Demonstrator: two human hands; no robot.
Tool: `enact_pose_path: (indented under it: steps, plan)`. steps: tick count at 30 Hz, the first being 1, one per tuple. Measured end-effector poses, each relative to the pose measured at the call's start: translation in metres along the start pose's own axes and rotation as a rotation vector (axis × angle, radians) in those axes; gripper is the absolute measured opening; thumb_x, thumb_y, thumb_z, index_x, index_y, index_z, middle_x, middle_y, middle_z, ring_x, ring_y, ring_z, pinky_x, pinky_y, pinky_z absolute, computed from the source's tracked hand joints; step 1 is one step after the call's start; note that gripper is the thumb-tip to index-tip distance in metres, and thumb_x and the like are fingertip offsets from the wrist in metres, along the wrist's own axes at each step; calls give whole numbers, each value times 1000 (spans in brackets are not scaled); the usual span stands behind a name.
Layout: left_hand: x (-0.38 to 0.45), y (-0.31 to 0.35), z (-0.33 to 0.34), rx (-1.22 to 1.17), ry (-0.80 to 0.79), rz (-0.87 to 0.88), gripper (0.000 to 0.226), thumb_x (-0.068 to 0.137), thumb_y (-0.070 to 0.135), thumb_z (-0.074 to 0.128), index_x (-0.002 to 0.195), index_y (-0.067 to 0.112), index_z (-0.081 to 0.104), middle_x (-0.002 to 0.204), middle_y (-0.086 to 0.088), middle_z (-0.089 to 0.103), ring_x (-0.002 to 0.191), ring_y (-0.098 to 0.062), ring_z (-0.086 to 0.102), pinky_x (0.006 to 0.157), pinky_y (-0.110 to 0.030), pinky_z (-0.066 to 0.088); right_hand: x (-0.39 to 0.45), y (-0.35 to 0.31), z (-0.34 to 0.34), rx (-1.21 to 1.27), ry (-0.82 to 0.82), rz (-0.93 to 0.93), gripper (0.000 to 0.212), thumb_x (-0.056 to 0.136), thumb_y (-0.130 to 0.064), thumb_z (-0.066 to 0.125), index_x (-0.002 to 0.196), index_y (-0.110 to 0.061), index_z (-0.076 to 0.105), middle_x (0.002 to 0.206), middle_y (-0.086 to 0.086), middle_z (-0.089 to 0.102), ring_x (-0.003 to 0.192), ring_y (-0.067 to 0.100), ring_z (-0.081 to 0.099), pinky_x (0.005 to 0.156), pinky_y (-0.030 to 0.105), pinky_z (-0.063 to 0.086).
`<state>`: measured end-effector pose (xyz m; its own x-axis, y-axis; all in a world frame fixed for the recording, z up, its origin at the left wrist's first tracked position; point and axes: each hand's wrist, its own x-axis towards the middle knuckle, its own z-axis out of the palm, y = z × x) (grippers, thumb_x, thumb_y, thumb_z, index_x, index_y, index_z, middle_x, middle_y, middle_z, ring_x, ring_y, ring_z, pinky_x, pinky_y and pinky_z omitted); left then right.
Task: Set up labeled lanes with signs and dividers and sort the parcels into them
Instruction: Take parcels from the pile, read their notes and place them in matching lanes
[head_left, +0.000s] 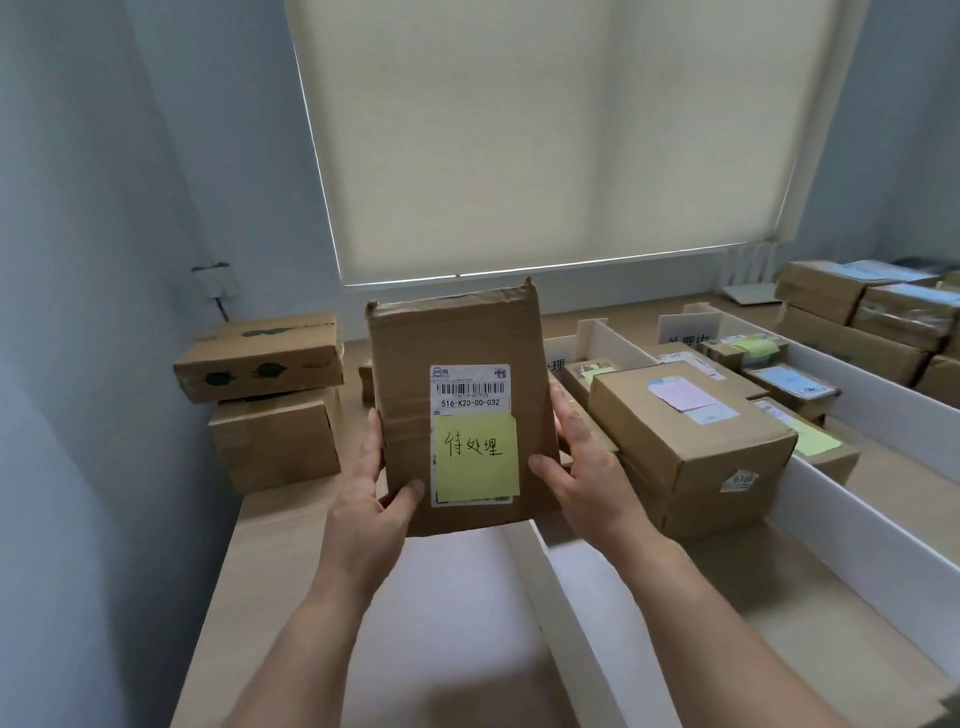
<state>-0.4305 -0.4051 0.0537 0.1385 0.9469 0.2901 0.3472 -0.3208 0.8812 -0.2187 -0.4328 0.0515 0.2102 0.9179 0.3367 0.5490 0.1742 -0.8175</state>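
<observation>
Parcel (462, 410): upright, grasped by left hand (371, 499) and right hand (582, 467) above bench (270, 545); yellow note (475, 457) on label. White dividers (566, 613) alongside.

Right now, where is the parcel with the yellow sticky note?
Centre of the head view, the parcel is held upright between left hand and right hand, above the table's near-left.
</observation>
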Motion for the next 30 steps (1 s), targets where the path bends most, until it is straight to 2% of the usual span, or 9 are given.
enact_pose_path:
  steps: [4, 7, 9, 11, 14, 17, 20, 23, 30]
  plan:
    - [21, 17, 57, 16, 3, -14, 80, 90, 11, 59, 149, 38, 11, 150, 12, 32, 136, -6, 30, 103, -21, 28, 29, 34, -46, -54, -30, -14, 80, 92, -13, 57, 142, -49, 6, 143, -4, 46, 126, 21, 50, 104, 43, 41]
    - [43, 27, 96, 49, -3, -26, 80, 90, 12, 58, 148, 37, 10, 150, 7, 35, 136, -10, 32, 108, -26, 32, 55, 62, -75, -77, -48, 6, 78, 91, -15, 57, 147, -42, 11, 132, -1, 56, 118, 20, 55, 101, 36, 42]
    - [58, 32, 120, 75, 4, -54, 81, 90, 12, 59, 148, 38, 9, 145, 7, 41, 131, -8, 38, 107, -29, 35, 73, 81, -89, -57, -71, 15, 77, 91, -15, 57, 148, -41, 12, 136, -5, 53, 121, 18, 53, 102, 36, 41]
    - [73, 36, 141, 98, 13, -82, 81, 89, 12, 59, 149, 36, 10, 141, 9, 45, 124, -3, 42, 101, -21, 33, 92, 99, -100, -51, -93, 20, 77, 91, -16, 57, 148, -41, 12, 140, -5, 50, 123, 19, 51, 103, 37, 41]
    - [91, 35, 165, 115, 24, -125, 81, 89, 11, 59, 149, 32, 10, 141, 8, 45, 126, -7, 43, 103, -23, 34, 117, 121, -110, -36, -134, 31, 77, 91, -16, 57, 148, -42, 11, 142, -4, 48, 120, 21, 53, 102, 39, 42]
    - [103, 32, 184, 141, 38, -172, 82, 89, 12, 59, 150, 32, 8, 142, 6, 45, 129, -14, 44, 107, -31, 35, 137, 136, -116, -37, -196, 46, 77, 92, -16, 55, 149, -41, 10, 144, -5, 45, 116, 22, 55, 101, 38, 43]
    - [116, 31, 196, 176, 33, -212, 80, 89, 15, 58, 149, 34, 8, 144, 7, 43, 130, -15, 44, 108, -31, 35, 155, 151, -117, -64, -238, 81, 77, 92, -18, 55, 148, -42, 8, 140, -3, 49, 109, 23, 58, 97, 36, 43]
    - [134, 29, 203, 189, 27, -228, 80, 90, 17, 57, 149, 36, 6, 144, 7, 43, 129, -15, 45, 107, -31, 37, 173, 160, -114, -47, -254, 107, 78, 92, -20, 55, 147, -46, 6, 139, -3, 51, 112, 21, 56, 98, 35, 43]
    - [172, 14, 208, 191, 4, -294, 79, 91, 17, 56, 148, 39, 7, 145, 5, 42, 129, -16, 45, 108, -35, 37, 207, 171, -105, -93, -289, 148, 72, 94, -24, 52, 149, -41, 8, 137, 1, 51, 118, 23, 51, 94, 31, 40]
